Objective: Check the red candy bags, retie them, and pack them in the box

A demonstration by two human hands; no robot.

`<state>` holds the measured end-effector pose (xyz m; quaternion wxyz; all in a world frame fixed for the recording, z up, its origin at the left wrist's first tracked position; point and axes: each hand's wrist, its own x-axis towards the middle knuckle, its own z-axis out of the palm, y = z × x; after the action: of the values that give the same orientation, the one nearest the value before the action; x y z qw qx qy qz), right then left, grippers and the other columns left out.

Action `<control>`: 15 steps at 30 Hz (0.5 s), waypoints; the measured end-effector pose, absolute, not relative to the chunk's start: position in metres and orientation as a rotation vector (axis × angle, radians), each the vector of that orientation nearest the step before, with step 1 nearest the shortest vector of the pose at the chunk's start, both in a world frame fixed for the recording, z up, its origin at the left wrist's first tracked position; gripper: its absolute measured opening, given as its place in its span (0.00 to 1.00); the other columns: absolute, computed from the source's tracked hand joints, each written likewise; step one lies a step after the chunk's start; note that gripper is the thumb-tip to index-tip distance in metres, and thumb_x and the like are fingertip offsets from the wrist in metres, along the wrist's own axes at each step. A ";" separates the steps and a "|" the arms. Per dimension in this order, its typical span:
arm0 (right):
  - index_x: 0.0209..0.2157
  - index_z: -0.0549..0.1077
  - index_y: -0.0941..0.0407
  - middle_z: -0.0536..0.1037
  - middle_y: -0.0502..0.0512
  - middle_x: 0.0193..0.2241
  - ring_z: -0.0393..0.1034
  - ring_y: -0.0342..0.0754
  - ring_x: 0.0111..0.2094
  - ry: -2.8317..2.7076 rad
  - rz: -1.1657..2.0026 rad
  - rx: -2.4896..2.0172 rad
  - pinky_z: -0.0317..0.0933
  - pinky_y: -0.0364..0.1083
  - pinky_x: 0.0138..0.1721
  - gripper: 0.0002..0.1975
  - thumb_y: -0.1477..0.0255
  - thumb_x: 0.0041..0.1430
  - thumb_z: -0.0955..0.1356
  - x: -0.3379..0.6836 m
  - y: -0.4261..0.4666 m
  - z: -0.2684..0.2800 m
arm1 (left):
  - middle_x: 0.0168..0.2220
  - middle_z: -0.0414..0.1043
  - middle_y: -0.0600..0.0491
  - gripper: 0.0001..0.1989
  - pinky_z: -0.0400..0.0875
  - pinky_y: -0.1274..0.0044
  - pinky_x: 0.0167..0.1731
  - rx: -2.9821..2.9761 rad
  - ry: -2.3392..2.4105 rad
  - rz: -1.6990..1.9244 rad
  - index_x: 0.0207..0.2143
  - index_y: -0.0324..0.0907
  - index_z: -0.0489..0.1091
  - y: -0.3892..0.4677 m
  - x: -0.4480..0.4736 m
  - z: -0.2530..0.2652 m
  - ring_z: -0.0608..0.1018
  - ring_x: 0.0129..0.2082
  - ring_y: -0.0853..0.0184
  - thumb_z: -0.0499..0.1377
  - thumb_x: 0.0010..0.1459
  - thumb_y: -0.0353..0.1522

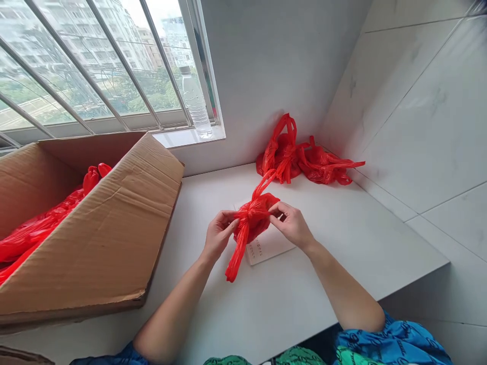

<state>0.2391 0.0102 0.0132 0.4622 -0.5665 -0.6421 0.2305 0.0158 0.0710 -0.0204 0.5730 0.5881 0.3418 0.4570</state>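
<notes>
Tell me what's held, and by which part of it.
A red plastic bag: left grip pinches beside its bunched middle, right grip its opposite edge.

The left hand (pixel 219 232) and right hand (pixel 292 224) pinch a knotted red bag (pixel 250 217).

In our grip, the red bag (pixel 262 208) is thin, glossy, crinkled plastic. Around it, the white tabletop (pixel 342 238) looks smooth to us. Left of our grip, the cardboard box (pixel 114 228) is matt and creased; beyond, the clear bottle (pixel 196 101) is ribbed plastic.
</notes>
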 end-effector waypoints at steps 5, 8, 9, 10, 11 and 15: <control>0.27 0.70 0.53 0.75 0.45 0.27 0.66 0.43 0.27 -1.868 0.535 -1.691 0.56 0.42 0.29 0.05 0.75 0.56 0.66 0.254 0.007 0.015 | 0.38 0.77 0.50 0.17 0.73 0.75 0.35 1.638 1.021 0.926 0.45 0.41 0.72 0.079 0.006 -0.031 0.78 0.35 0.65 0.62 0.59 0.42; 0.28 0.71 0.53 0.76 0.45 0.29 0.69 0.44 0.29 -1.964 0.536 -1.736 0.57 0.42 0.30 0.04 0.72 0.58 0.68 0.257 0.007 0.015 | 0.44 0.76 0.48 0.18 0.75 0.72 0.39 1.724 1.067 0.871 0.48 0.42 0.71 0.078 0.004 -0.026 0.79 0.39 0.64 0.58 0.62 0.43; 0.29 0.71 0.53 0.76 0.46 0.30 0.70 0.44 0.29 -1.962 0.516 -1.717 0.59 0.43 0.31 0.05 0.68 0.59 0.69 0.256 0.008 0.015 | 0.47 0.75 0.48 0.17 0.75 0.71 0.42 1.769 1.082 0.915 0.48 0.43 0.71 0.078 0.005 -0.022 0.78 0.42 0.63 0.57 0.63 0.43; 0.31 0.72 0.52 0.77 0.47 0.31 0.70 0.44 0.30 -1.936 0.467 -1.698 0.61 0.44 0.32 0.07 0.64 0.60 0.69 0.254 0.009 0.015 | 0.50 0.74 0.48 0.16 0.74 0.70 0.46 1.829 1.097 0.976 0.48 0.43 0.71 0.077 0.007 -0.017 0.78 0.46 0.63 0.55 0.65 0.43; 0.32 0.72 0.52 0.77 0.49 0.33 0.71 0.45 0.31 -1.888 0.395 -1.682 0.63 0.44 0.33 0.10 0.61 0.61 0.68 0.251 0.010 0.014 | 0.52 0.72 0.48 0.16 0.73 0.69 0.49 1.905 1.108 1.030 0.49 0.44 0.70 0.076 0.010 -0.013 0.76 0.50 0.62 0.52 0.66 0.42; 0.51 0.72 0.56 0.75 0.60 0.51 0.69 0.53 0.53 -1.813 0.078 -1.603 0.64 0.50 0.53 0.18 0.60 0.69 0.61 0.226 0.019 -0.006 | 0.63 0.63 0.46 0.20 0.64 0.63 0.60 2.318 1.086 0.880 0.60 0.46 0.64 0.072 0.029 -0.014 0.66 0.63 0.59 0.48 0.68 0.39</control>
<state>0.2261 0.0195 -0.0062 0.3522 -0.6195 -0.7009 0.0302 0.0287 0.0716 -0.0145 0.2158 0.8363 0.3916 0.3173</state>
